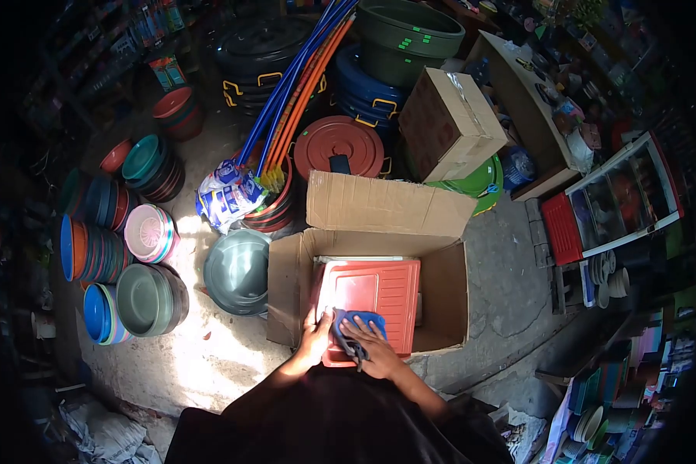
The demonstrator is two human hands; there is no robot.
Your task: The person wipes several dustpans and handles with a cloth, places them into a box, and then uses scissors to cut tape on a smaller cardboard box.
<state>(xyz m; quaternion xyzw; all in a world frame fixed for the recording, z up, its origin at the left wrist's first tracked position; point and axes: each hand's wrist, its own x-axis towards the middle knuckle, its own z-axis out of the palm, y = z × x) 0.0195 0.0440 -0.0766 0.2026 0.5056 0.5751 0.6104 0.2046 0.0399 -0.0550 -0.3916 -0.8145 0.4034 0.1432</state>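
Note:
A red plastic dish rack or drawer-like piece with a ribbed panel (390, 298) rests tilted over the open cardboard box (445, 298). My left hand (315, 338) grips its left edge near the front corner. Under my right hand (370, 346) lies a blue cloth (373, 319), pressed against the red surface; a dark grey part of the cloth hangs below the fingers. Sunlight glares on the red piece's upper left. The box's back flap (387, 203) stands up behind it, and a pale edge shows inside the box.
Stacked basins (143, 301) and a grey-green tub (237, 271) stand to the left. Behind are blue and orange poles (301, 93), a red lid (339, 147) and a closed carton (448, 124). A glass-fronted case (622, 197) stands right.

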